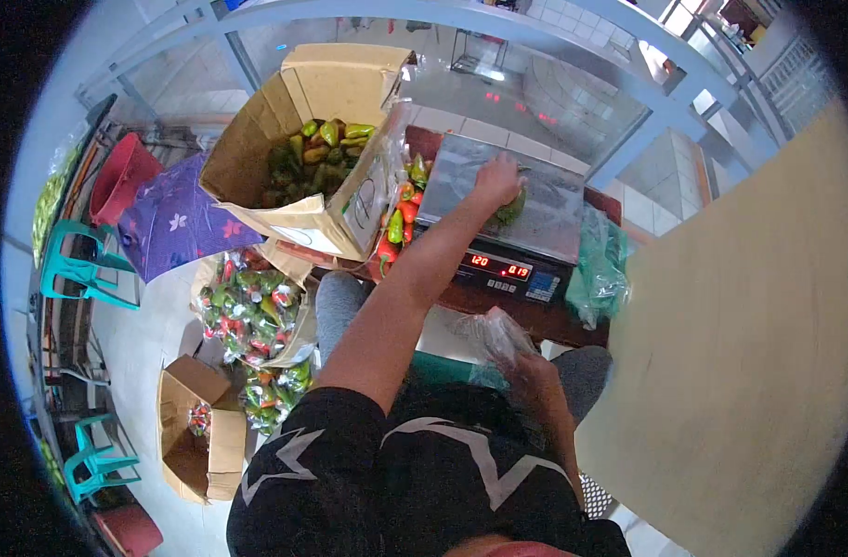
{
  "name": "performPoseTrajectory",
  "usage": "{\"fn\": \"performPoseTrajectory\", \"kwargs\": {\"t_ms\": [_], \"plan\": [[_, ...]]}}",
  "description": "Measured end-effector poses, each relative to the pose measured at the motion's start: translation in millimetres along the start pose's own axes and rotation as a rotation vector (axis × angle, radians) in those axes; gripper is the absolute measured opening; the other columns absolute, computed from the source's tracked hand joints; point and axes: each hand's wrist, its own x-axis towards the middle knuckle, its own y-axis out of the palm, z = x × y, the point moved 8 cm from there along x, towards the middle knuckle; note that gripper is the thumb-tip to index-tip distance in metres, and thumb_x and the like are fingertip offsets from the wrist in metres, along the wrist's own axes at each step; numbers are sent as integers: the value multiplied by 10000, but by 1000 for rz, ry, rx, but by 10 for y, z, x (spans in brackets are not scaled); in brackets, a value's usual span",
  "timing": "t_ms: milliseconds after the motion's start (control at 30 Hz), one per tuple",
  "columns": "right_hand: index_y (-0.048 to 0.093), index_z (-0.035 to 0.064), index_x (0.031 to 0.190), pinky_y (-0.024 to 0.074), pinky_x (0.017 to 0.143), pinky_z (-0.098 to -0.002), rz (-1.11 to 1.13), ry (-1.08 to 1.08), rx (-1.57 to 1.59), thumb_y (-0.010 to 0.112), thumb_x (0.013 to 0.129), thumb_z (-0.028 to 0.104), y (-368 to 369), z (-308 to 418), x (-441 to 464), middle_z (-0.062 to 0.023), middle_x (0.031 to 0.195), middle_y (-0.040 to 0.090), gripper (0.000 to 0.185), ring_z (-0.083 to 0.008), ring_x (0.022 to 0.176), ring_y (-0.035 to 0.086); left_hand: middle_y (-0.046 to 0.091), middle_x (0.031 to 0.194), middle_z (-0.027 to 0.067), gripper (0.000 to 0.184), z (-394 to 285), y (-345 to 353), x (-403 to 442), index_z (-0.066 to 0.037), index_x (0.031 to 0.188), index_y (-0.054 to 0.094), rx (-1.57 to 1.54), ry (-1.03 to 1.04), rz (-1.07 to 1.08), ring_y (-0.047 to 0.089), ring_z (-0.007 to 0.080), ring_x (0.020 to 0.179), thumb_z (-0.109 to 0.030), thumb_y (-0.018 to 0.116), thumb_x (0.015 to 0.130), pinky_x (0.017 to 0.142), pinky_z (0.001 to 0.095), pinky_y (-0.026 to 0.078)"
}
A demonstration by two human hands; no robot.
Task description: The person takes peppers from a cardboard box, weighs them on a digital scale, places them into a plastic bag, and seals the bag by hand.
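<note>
My left hand (pixel 500 182) is over the metal pan of a digital scale (pixel 461 162), its fingers curled; what they grip, if anything, is hidden. Right beside it on the pan lies a dark green vegetable (pixel 509 210), probably a pepper, partly covered by my hand and wrist. Red digits glow on the scale's display (pixel 498 266). Close to my lap, my right hand (pixel 533 373) is closed on a clear plastic bag (pixel 500 336). Left of the scale sit red and green peppers (pixel 405 212) in clear plastic.
A large open cardboard box (pixel 247 148) holds green peppers (pixel 326 153). Bagged peppers (pixel 252 311) stand below it, near a smaller box (pixel 184 427). Green plastic bags (pixel 599 265) hang right of the scale. A tan board (pixel 730 353) fills the right side. Teal chairs (pixel 76 265) are at left.
</note>
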Motion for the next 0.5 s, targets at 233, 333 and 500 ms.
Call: {"fn": "performPoseTrajectory", "kwargs": {"t_ms": [233,333,500], "plan": [[650,19,985,472,691,-454,25,-60,-92,615,874,200,41,129,178,-190,817,614,216,-385,784,595,503,1204,216,487,195,-34,-3,-26,1145,584,-89,-25,-130,495,387,1148,-435,577,881,938,489,436],[627,-4,912,467,697,-473,76,-61,-201,622,868,207,138,92,200,-197,802,602,216,-404,770,585,518,1223,197,447,7,-262,-71,-43,1136,591,-37,159,-116,514,371,1142,-401,598,870,920,463,451],[586,-14,857,457,654,-463,133,45,-134,615,872,202,137,118,319,-207,775,584,219,-406,742,572,630,1088,143,387,-135,-1758,-438,-18,1112,612,-391,438,42,611,260,1011,-299,630,847,899,398,472]]}}
